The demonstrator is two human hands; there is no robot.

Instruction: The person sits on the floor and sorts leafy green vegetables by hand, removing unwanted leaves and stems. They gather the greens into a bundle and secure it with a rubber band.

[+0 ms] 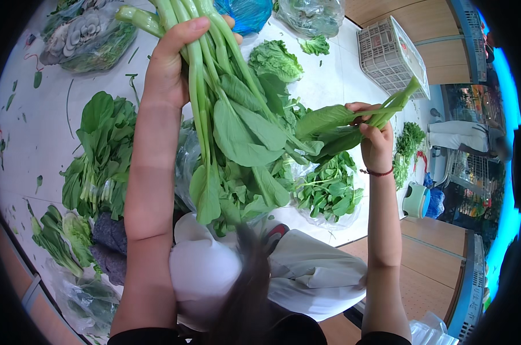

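Note:
My left hand [174, 56] is raised at the top, its fingers wrapped around the pale stems of a bunch of choy sum [249, 125] whose broad leaves hang downward. To the right, my right hand [374, 133] pinches a smaller stalk of leafy greens [385, 110], with its cut end pointing up and its leaves reaching toward the bunch. Whether those leaves touch the bunch I cannot tell. Below, a clear plastic bag of loose greens [329, 189] lies open on the floor, and more leaves lie partly hidden under the bunch.
Bundled greens [105, 155] lie left of my left forearm. A bag of oyster mushrooms and greens [83, 39], a blue plastic bag [245, 15] and a lettuce head [275, 60] lie farther off. A white crate [379, 51], a small stool [415, 200] and another person [459, 133] are at the right.

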